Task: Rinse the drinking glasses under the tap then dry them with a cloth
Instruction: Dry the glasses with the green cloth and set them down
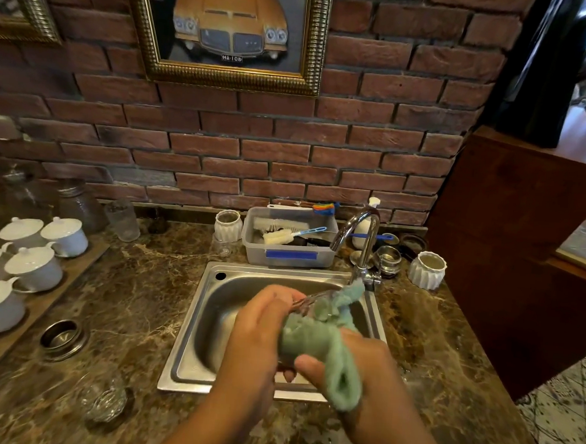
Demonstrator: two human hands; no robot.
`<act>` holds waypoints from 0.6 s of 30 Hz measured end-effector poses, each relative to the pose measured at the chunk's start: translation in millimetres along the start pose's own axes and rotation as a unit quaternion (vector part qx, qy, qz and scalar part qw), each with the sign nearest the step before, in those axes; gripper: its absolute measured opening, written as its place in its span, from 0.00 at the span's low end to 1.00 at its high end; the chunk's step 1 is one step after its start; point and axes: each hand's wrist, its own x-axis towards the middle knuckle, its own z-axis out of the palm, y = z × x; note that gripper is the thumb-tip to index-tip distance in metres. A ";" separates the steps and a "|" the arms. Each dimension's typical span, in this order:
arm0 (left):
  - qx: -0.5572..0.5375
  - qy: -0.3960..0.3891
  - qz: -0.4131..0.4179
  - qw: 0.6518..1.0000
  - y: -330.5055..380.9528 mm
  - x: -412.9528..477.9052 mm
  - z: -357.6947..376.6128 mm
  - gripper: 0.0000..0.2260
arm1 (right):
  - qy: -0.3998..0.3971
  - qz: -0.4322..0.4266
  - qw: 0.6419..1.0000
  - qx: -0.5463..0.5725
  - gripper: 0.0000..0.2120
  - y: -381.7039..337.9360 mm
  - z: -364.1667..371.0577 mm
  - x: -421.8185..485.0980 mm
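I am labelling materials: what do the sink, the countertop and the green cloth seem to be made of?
The sink: stainless steel, brushed, by its grey metallic sheen. The countertop: polished brown stone, perhaps marble or imitation, by its pale veins. The cloth: soft fuzzy fabric, perhaps microfibre, by its nap and limp folds.

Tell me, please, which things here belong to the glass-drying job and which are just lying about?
In the job: glass, left hand, green cloth, right hand, tap, sink.
Lying about: lidded white cups, brush tub, ribbed white pots.

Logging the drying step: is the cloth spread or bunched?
Bunched: the cloth wraps the glass, gripped by the right hand.
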 end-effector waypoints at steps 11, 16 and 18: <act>-0.126 0.040 -0.113 0.985 4.5 11.5 0.0 0.14 | -0.086 -0.022 0.991 -0.097 0.10 0.6 -7.0 23.6; 0.225 0.056 0.322 0.918 -5.0 13.9 -15.8 0.12 | 0.013 0.159 0.955 0.249 0.08 -2.4 6.9 19.6; 0.325 0.012 0.452 0.830 -4.5 19.6 -24.0 0.12 | 0.043 0.236 0.869 0.432 0.25 4.6 11.4 18.5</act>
